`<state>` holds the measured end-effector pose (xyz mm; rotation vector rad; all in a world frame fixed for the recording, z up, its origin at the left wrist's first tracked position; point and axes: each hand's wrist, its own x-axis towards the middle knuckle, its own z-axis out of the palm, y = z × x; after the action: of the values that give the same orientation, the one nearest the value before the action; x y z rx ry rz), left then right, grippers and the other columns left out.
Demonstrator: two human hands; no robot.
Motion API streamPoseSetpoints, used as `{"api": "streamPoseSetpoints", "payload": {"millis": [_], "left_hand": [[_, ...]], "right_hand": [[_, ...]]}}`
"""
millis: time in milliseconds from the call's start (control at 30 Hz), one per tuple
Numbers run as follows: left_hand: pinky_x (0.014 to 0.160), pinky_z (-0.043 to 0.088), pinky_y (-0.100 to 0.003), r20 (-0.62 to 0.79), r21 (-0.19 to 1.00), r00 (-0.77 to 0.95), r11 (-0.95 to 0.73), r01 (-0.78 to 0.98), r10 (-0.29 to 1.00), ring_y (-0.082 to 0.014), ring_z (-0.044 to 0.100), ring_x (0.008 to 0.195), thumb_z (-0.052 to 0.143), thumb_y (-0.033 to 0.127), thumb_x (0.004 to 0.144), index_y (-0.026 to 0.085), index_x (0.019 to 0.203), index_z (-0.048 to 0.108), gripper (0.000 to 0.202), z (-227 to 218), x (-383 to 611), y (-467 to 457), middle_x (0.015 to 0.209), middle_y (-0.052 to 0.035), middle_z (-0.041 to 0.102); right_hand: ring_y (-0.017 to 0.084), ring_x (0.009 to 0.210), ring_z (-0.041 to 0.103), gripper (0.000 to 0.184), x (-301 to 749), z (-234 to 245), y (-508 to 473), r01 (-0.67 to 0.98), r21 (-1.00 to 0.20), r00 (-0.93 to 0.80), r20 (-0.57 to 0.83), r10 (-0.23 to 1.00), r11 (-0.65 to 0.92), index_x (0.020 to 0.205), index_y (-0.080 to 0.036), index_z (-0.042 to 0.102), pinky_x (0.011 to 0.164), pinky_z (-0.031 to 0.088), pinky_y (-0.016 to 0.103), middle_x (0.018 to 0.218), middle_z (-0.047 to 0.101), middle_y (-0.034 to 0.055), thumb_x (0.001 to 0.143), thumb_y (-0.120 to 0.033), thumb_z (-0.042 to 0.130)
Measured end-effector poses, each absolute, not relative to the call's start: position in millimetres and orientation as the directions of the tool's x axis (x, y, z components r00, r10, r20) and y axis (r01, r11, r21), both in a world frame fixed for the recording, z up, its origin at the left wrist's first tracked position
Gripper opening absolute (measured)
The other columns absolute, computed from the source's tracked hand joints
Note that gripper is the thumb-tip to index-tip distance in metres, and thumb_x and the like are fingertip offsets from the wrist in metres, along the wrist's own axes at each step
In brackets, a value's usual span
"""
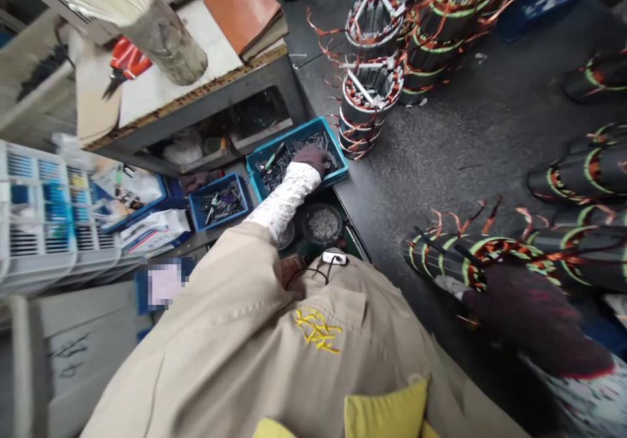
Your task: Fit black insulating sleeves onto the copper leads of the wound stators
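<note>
A: Taking the teal tray [334, 139] as your landmark, what is the largest thing around you?

B: Your dark counter [465, 115], spreading off to its right. Next comes the pale-topped cabinet [151, 102], behind the tray and to its left.

A: And your wound cylinders?

B: A stack of cylinders [365, 108] stands just beside the tray's right end. The lying cylinder [441, 255] is well to the tray's right, nearer to you.

A: What comes below those in size?

B: The tray itself, then your smaller blue tray [225, 221], near its left end.

A: Your hands?

B: Both are dark-gloved. Your right hand [531, 314], blurred, is at the lying cylinder's coil end; your left hand [312, 157] reaches down inside the teal tray, towards its right end. Your fingers are hidden on both, so I cannot tell how far either is open or whether it grips anything.

A: And the smallest?

B: Your red-handled pliers [130, 59], on the cabinet, behind and left of the tray; then the dark strips [279, 164], jumbled inside the tray, around your left hand.
</note>
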<state>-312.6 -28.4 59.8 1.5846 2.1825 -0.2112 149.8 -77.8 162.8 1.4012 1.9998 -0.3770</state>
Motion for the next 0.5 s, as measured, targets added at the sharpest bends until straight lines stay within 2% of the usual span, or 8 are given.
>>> {"api": "streamPoseSetpoints", "payload": {"millis": [67,133,267,400,500], "left_hand": [[0.134,0.056,-0.045,-0.434,0.12,-0.216,0.293,0.948,0.875,-0.0409,0.073,0.156,0.071,0.026,0.111,0.016,0.153,0.091,0.048,53,-312,-14,0.164,-0.0235,0.079],[0.133,0.057,-0.048,-0.448,0.111,-0.204,0.28,0.953,0.871,-0.0423,0.074,0.155,0.069,0.018,0.107,0.013,0.147,0.093,0.047,49,-304,-4,0.162,-0.026,0.08],[0.129,0.059,-0.052,-0.444,0.108,-0.204,0.279,0.954,0.872,-0.0442,0.078,0.149,0.067,0.009,0.102,0.007,0.138,0.093,0.044,55,-294,1,0.154,-0.0312,0.084],[0.129,0.06,-0.047,-0.402,0.186,-0.228,0.323,0.928,0.887,-0.0391,0.08,0.149,0.065,0.019,0.111,0.011,0.151,0.087,0.046,75,-308,-16,0.157,-0.0259,0.085],[0.122,0.065,-0.053,-0.398,0.261,-0.308,0.429,0.865,0.864,-0.0426,0.084,0.141,0.073,0.032,0.112,0.013,0.162,0.079,0.054,93,-322,-38,0.153,-0.027,0.086]], "right_hand": [[0.045,0.089,0.088,0.036,151,161,-78,0.929,0.099,-0.213,-0.646,0.733,0.357,0.06,-0.033,0.049,0.079,0.064,0.054,0.084,0.082,0.0168,0.088,-0.046,0.068],[0.045,0.086,0.087,0.032,153,158,-77,0.943,0.069,-0.207,-0.644,0.736,0.325,0.059,-0.034,0.054,0.077,0.063,0.056,0.081,0.081,0.0163,0.084,-0.048,0.07],[0.048,0.091,0.088,0.027,161,152,-74,0.944,-0.037,-0.279,-0.616,0.736,0.327,0.059,-0.037,0.059,0.082,0.064,0.06,0.086,0.085,0.0167,0.076,-0.054,0.07],[0.046,0.094,0.088,0.022,169,145,-74,0.934,-0.136,-0.347,-0.575,0.741,0.332,0.064,-0.039,0.065,0.087,0.066,0.06,0.089,0.087,0.0142,0.081,-0.052,0.068],[0.043,0.091,0.088,0.016,173,138,-76,0.905,-0.117,-0.407,-0.521,0.751,0.409,0.071,-0.038,0.072,0.084,0.066,0.055,0.088,0.087,0.0122,0.085,-0.046,0.072]]}}
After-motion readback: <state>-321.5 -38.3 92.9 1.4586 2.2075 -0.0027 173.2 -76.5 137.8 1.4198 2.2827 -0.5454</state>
